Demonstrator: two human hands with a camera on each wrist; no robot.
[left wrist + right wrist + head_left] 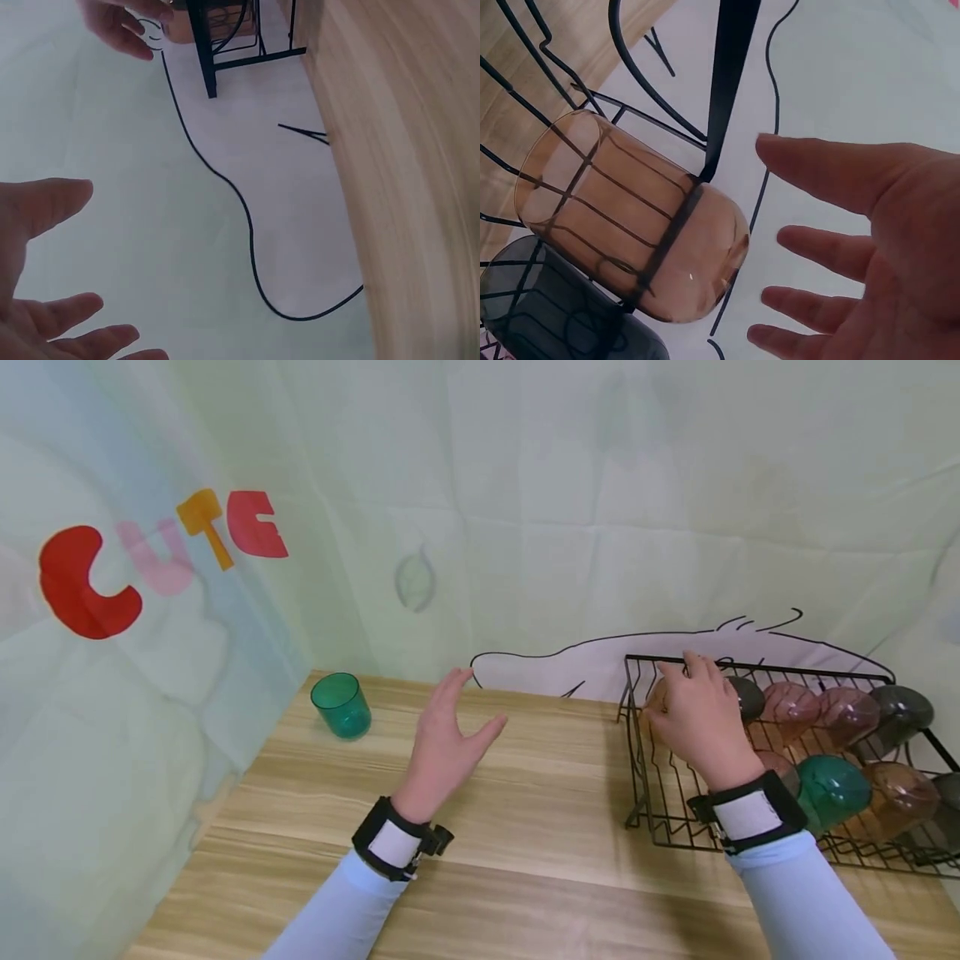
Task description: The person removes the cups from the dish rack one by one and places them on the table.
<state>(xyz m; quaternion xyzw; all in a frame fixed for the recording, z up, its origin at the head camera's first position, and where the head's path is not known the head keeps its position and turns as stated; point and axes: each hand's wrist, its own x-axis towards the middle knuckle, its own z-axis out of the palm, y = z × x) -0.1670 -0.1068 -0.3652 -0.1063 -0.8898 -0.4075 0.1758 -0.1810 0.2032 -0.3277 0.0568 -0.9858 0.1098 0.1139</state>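
Note:
My right hand (697, 714) hovers over the back left corner of a black wire rack (660, 842), with thumb and fingers spread apart. In the right wrist view an amber glass (645, 217) lies upside down in the rack, and a gap separates it from the fingertips. A dark grey glass (562, 307) sits beside it. My left hand (446, 739) is raised over the table left of the rack, thumb held away from the fingers, holding nothing. A teal glass (345, 710) stands upright at the table's back left, apart from the left hand.
Further glasses fill the rack: pink glasses (847, 714), a green glass (834, 789), a second amber glass (900, 793) and grey ones. The wooden table (540, 827) meets a printed curtain (525, 527) behind and at the left.

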